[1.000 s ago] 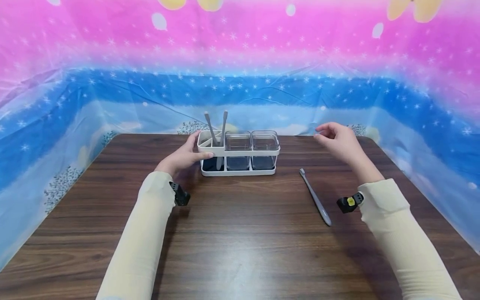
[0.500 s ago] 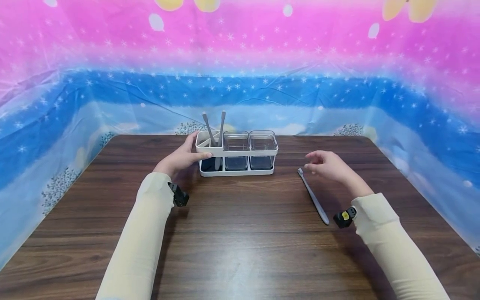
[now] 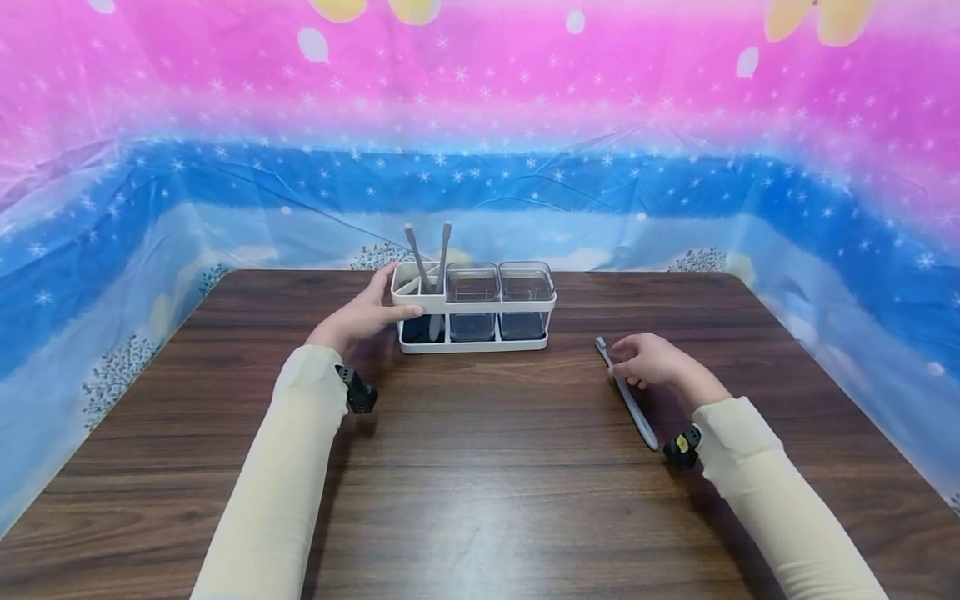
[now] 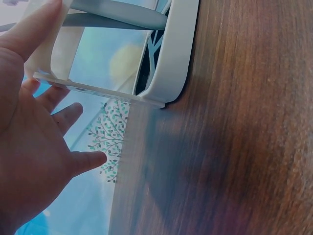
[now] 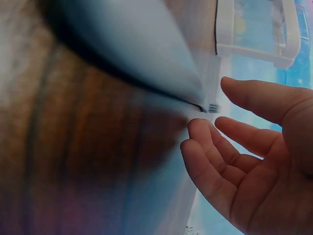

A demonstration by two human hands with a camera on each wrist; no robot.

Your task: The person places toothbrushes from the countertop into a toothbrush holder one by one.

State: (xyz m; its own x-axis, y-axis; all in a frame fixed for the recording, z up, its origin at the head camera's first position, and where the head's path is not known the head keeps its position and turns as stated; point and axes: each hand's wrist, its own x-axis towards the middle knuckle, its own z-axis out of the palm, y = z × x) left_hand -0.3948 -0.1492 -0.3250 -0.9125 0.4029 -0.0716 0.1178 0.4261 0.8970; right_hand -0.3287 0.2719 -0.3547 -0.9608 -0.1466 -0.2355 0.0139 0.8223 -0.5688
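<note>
My left hand [image 3: 363, 315] grips the left end of a white toothbrush holder [image 3: 495, 346], thumb across the front of its upper rim and fingers behind. In the left wrist view the thumb lies over the upper frame, and some fingers spread loosely below it. Two grey toothbrushes [image 3: 442, 254] stand in the holder's left section, heads up. Another grey toothbrush [image 3: 636, 414] lies on the table, its head pointing away from me. Right over its neck is my right hand [image 3: 656, 364], fingers bent and turned down. The right wrist view shows a gap between thumb and fingertips near the toothbrush's far end.
Two clear square cups [image 3: 473, 283] sit side by side in the holder's middle and right sections. The dark wooden table [image 3: 480, 483] reaches back to a pink and blue patterned cloth [image 3: 480, 179] hanging around its far edges.
My right hand has come down and slightly left, from above the table's right side to the neck of the lying toothbrush. The left hand keeps its hold on the holder.
</note>
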